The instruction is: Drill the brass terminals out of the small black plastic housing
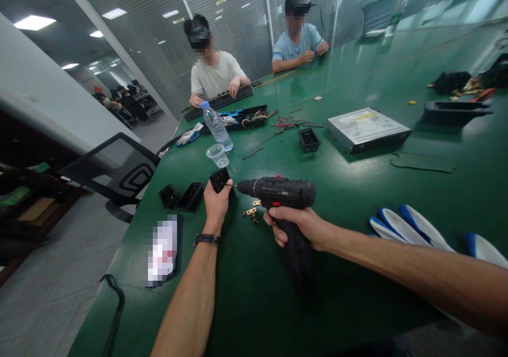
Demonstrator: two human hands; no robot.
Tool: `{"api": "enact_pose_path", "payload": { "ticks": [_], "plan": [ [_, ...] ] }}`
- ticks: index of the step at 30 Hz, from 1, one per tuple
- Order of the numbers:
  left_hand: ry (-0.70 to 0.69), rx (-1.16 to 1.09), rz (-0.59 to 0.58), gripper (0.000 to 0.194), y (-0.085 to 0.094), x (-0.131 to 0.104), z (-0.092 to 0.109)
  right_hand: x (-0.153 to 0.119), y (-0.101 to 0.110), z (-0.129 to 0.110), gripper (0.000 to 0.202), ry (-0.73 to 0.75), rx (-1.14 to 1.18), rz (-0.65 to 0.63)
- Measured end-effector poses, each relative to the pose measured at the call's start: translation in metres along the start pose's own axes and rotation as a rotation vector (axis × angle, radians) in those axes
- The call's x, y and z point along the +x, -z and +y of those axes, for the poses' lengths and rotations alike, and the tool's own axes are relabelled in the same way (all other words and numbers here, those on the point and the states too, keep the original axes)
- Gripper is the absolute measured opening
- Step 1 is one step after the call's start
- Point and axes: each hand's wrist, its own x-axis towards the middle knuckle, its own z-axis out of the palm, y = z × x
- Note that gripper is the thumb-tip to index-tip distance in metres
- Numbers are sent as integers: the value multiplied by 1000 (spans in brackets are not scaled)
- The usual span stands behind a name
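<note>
Head view: a cordless drill pointed at a small black box

Both of the person's bare hands were at work over a green worktop. The left hand gripped the small black box, its thumb against the side nearest the drill and its other fingers mostly hidden. The right hand had its fingers wrapped around the drill's handle; whether one pressed the trigger could not be told. The drill lay roughly level, its bit close beside the box and the left thumb. Whether the tip touched the box was too small to tell.

Under the drill's nose lay some little brass parts. To the left sat a pair of dark boxes, with a phone nearer the viewer. Beyond the left hand stood a clear plastic cup and a water bottle.

The drill looked weighty and rigid, likely nose-heavy, and best held high on the handle, just below its body. The box seemed light, stiff plastic, perhaps smooth enough to twist under a turning bit and thin enough to crack. A firm hold on its outer walls, thumb well clear of the bit, looked safest.
</note>
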Motion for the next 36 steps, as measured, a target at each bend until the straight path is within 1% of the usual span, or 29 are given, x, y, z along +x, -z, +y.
{"api": "enact_pose_path", "payload": {
  "ticks": [9,15,27,32,36],
  "plan": [
    [15,-18,6,40,-1,0,0,-3,-5,-4,19,-5,-20,1],
    [18,2,5,40,0,0,2,-2,0,0,19,-3,-16,18],
    [19,19,31,42,-2,0,2,0,4,4,21,-1,13,1],
    [-21,6,31,40,-2,0,1,-1,3,2,20,12,-7,16],
    [-54,-15,6,38,-3,1,-1,-2,2,1,19,31,-31,22]
  ]
}}
